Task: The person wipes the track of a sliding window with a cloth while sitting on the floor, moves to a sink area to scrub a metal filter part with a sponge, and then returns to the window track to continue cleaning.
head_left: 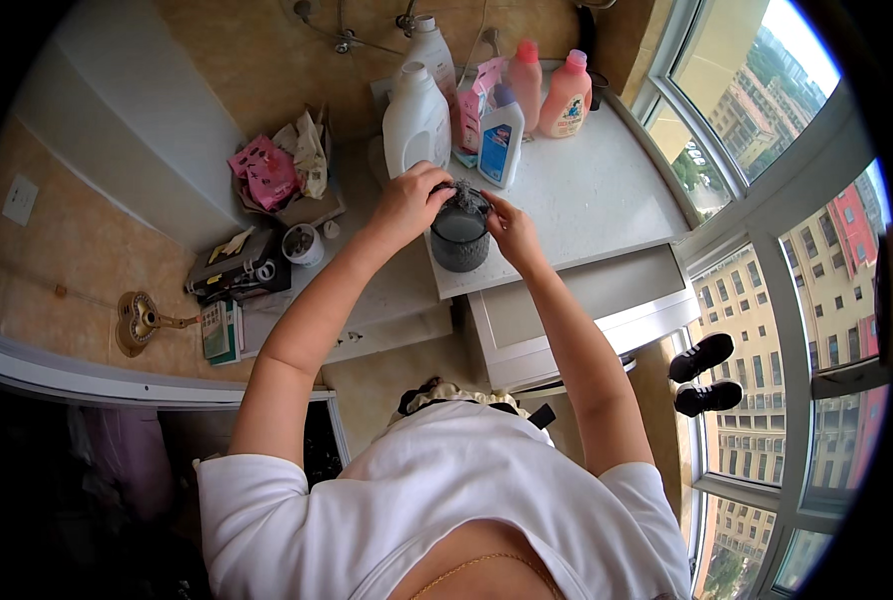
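Observation:
A dark, translucent round container stands near the front edge of the white countertop. Over its top is a grey, fuzzy clump that looks like lint or a scouring pad, along with a dark rim. My left hand pinches the dark rim or piece at the left of the clump. On the other side, my right hand has its fingers on the rim's right edge. What lies inside the container is hard to tell.
Behind stand a white jug, a blue-labelled bottle and pink bottles. At left are a box of packets, a white cup and a black case. Black shoes sit by the window; a drawer front lies below the counter.

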The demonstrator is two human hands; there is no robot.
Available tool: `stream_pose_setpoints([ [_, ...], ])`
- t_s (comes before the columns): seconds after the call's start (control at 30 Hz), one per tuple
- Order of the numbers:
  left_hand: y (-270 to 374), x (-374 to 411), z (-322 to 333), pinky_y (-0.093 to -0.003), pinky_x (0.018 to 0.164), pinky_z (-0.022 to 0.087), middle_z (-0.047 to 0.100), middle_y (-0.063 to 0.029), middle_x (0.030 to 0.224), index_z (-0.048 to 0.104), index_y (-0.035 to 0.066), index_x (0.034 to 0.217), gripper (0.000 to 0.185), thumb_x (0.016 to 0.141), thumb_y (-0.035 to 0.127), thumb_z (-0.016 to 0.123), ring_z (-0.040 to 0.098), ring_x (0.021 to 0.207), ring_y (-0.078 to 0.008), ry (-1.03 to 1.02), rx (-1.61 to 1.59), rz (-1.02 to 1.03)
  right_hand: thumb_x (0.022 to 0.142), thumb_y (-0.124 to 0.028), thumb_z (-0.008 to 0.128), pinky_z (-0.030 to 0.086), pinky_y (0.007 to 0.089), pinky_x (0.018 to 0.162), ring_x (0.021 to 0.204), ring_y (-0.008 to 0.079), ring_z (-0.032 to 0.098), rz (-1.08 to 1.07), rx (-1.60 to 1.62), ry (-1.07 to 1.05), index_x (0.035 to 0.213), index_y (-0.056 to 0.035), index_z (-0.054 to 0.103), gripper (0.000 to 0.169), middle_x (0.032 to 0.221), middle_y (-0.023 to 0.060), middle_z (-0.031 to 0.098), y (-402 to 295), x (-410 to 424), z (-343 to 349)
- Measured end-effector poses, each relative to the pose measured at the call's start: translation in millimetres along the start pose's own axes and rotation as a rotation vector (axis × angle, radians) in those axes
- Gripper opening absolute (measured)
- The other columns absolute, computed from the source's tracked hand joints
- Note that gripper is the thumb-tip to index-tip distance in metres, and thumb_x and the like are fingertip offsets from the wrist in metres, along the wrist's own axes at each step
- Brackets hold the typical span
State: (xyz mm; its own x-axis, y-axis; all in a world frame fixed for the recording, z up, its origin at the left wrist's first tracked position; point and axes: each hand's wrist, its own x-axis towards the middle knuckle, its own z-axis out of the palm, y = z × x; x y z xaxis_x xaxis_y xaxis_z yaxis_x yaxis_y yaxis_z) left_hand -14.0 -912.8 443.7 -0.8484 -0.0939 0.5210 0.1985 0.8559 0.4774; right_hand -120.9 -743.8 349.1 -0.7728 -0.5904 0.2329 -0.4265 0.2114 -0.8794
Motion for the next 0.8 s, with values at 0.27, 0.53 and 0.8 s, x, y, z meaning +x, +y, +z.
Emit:
stream_pose_setpoints([
  [0.27, -2.2, -11.3, -4.3, -0.0396, 0.071, 0.049, 0.063, -0.0127, 0.091, 0.065, 0.003, 0.094, 0.016, 0.085, 0.016, 0.066, 0.063, 0.082, -0.0331, -0.155, 0.124, -0.071, 0.087, -0.012, 0.054, 0.051, 0.0354, 0.073, 0.077, 0.0296, 0.068, -0.017, 0.033, 0.041, 0.126, -0.0103, 0.061, 0.039, 0.090, 0.0225, 0.067, 1.3, -0.5, 1.0],
  [0.53, -5.2, -13.7, 7.1, -0.0403, 0.073, 0.050, 0.061, -0.0113, 0.092, 0.065, 0.003, 0.092, 0.015, 0.082, 0.014, 0.068, 0.063, 0.084, -0.0324, -0.120, 0.070, -0.007, 0.088, -0.013, 0.054, 0.051, 0.0341, 0.074, 0.077, 0.0279, 0.067, -0.013, 0.048, 0.033, 0.127, -0.0110, 0.059, 0.040, 0.094, 0.0219, 0.067, 4.8, 0.2, 0.2],
  [0.8, -2.9, -13.6, 8.5, -0.0402, 0.074, 0.050, 0.062, -0.0093, 0.091, 0.066, 0.005, 0.091, 0.015, 0.081, 0.016, 0.069, 0.063, 0.085, -0.0315, -0.245, 0.135, -0.047, 0.090, -0.013, 0.053, 0.052, 0.0359, 0.077, 0.086, 0.0310, 0.069, 0.015, -0.036, -0.002, 0.128, -0.0107, 0.059, 0.039, 0.095, 0.0218, 0.067, -2.5, -1.9, -2.5],
])
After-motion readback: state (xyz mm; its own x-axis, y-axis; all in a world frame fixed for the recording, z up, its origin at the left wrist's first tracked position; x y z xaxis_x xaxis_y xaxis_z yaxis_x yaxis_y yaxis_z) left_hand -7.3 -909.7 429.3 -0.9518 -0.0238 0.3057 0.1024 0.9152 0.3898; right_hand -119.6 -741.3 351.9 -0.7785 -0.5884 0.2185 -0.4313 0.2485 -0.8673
